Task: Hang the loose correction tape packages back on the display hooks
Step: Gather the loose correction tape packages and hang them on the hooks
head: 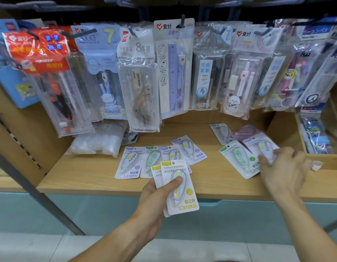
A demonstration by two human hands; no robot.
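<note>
Correction tape packages point(180, 188), yellow, stacked in the left hand point(160, 197). Right hand point(277, 163) pinches a purple package point(262, 146) lying on the shelf point(88, 173). Display hooks point(182, 21) hang above.

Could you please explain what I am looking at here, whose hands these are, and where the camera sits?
There is no machine: a person wears one wide-angle camera on the head, looking forward and down, so both bare hands reach in from below. The left hand holds two yellow correction tape packages in its grip, thumb on top. The right hand pinches a purple-topped package lying on the wooden shelf. More loose packages lie there: a fanned group in the middle, a green one beside the right hand. Above hang compass and ruler sets on display hooks.
</note>
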